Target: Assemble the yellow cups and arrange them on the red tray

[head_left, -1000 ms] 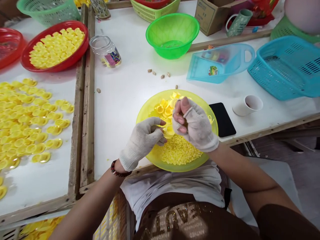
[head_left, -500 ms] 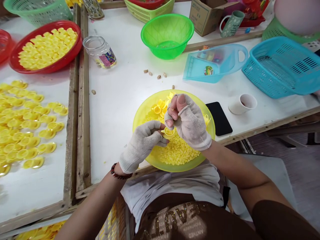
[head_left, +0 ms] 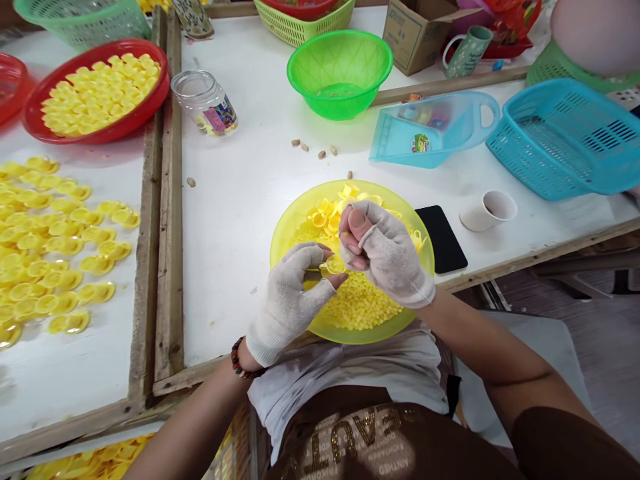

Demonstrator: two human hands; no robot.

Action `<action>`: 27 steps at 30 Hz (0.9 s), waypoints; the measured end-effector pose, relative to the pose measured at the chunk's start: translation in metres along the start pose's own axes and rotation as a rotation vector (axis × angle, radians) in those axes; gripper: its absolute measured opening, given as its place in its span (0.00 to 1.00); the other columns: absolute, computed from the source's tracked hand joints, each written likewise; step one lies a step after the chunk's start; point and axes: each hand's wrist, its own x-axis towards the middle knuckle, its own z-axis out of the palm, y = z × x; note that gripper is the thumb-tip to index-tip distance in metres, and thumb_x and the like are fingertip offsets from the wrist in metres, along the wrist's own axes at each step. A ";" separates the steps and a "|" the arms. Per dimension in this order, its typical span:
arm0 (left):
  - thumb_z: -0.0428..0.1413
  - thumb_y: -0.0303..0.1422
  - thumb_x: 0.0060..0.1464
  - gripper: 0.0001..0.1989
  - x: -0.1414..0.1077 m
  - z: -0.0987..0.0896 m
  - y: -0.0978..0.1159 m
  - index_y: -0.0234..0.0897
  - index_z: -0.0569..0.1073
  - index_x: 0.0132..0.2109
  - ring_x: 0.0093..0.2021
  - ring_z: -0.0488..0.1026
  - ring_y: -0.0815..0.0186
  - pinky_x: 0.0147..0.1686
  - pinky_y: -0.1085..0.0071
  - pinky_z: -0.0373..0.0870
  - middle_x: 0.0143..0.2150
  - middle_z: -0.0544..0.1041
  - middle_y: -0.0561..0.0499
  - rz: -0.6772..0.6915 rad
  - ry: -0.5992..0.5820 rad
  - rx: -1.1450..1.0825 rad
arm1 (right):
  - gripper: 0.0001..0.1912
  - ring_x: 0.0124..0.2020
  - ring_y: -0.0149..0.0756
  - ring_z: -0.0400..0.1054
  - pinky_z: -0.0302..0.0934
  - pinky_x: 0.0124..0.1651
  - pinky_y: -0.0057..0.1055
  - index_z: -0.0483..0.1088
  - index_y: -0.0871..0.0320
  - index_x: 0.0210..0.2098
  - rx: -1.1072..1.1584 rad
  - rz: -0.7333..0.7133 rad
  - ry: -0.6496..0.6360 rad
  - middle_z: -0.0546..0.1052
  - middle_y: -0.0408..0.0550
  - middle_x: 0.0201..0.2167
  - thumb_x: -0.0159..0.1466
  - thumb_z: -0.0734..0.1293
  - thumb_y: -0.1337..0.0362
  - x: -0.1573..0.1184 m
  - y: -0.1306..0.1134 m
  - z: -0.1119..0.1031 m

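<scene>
A yellow basin point(head_left: 287, 230) holds many small yellow pellets point(head_left: 367, 303) and several yellow cup-shaped plastic pieces point(head_left: 327, 213). Over its left part is my left hand point(head_left: 295, 290) in a white fingerless glove. A small yellow ring-like piece point(head_left: 333, 267) sits between its thumb and fingers, which are spaced around it. My right hand point(head_left: 387, 250), gloved the same way, is above the basin's middle, close to that piece. Its fingers are curled, with the thumb pressed against them. Whatever they pinch is too small and hidden to name.
A black phone point(head_left: 440, 239) and a white cup point(head_left: 489, 211) are right of the basin. Beyond stand a green bowl point(head_left: 340, 73), blue scoop point(head_left: 435, 130), blue basket point(head_left: 565, 140) and jar point(head_left: 205, 103). A wooden rail point(head_left: 170, 267) borders yellow pieces point(head_left: 50, 253) at left.
My left thumb has moved down, away from its index finger, widening the gap around the yellow piece. My right hand has shifted slightly right and down, fingers still curled.
</scene>
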 end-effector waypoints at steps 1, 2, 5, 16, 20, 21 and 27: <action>0.64 0.38 0.57 0.13 -0.001 -0.001 0.000 0.36 0.75 0.45 0.40 0.76 0.65 0.40 0.69 0.75 0.46 0.79 0.45 0.024 0.022 0.021 | 0.16 0.18 0.23 0.53 0.49 0.21 0.27 0.68 0.55 0.35 -0.057 0.012 -0.026 0.62 0.36 0.23 0.70 0.67 0.49 -0.003 -0.003 -0.002; 0.64 0.38 0.57 0.13 -0.001 -0.002 0.000 0.36 0.75 0.46 0.40 0.76 0.65 0.42 0.68 0.76 0.47 0.80 0.45 0.031 0.029 0.029 | 0.15 0.19 0.23 0.53 0.49 0.22 0.27 0.68 0.55 0.35 -0.123 0.029 -0.057 0.62 0.36 0.22 0.70 0.67 0.50 -0.005 -0.007 -0.004; 0.63 0.38 0.58 0.14 -0.001 -0.003 -0.002 0.36 0.75 0.47 0.38 0.76 0.65 0.40 0.69 0.76 0.43 0.81 0.47 0.003 0.014 0.017 | 0.13 0.22 0.25 0.54 0.50 0.24 0.27 0.70 0.56 0.35 -0.349 0.084 -0.162 0.62 0.37 0.22 0.70 0.67 0.54 -0.010 -0.014 -0.009; 0.63 0.36 0.58 0.17 -0.006 -0.003 0.000 0.35 0.75 0.53 0.42 0.79 0.64 0.46 0.67 0.78 0.51 0.81 0.43 0.005 0.016 -0.041 | 0.10 0.22 0.26 0.53 0.49 0.22 0.25 0.69 0.55 0.38 -0.406 0.151 -0.154 0.62 0.38 0.23 0.71 0.66 0.54 -0.015 -0.022 -0.022; 0.62 0.36 0.60 0.15 -0.004 -0.002 -0.003 0.36 0.75 0.52 0.47 0.79 0.61 0.50 0.64 0.77 0.52 0.80 0.43 0.025 -0.019 -0.067 | 0.13 0.23 0.28 0.54 0.51 0.23 0.27 0.71 0.54 0.38 -0.452 0.123 -0.208 0.63 0.39 0.23 0.69 0.67 0.51 -0.015 -0.017 -0.017; 0.62 0.36 0.60 0.15 -0.005 -0.001 -0.003 0.36 0.75 0.52 0.47 0.79 0.61 0.50 0.64 0.77 0.51 0.80 0.43 0.024 -0.026 -0.075 | 0.14 0.23 0.28 0.54 0.52 0.23 0.27 0.71 0.54 0.38 -0.460 0.097 -0.190 0.64 0.39 0.24 0.68 0.68 0.50 -0.014 -0.016 -0.016; 0.65 0.36 0.57 0.13 -0.020 -0.021 0.003 0.36 0.75 0.47 0.51 0.77 0.60 0.54 0.62 0.75 0.51 0.79 0.43 0.096 0.116 -0.005 | 0.13 0.25 0.31 0.60 0.56 0.26 0.29 0.72 0.54 0.40 -0.657 0.113 -0.135 0.68 0.43 0.27 0.72 0.64 0.52 -0.025 -0.020 -0.024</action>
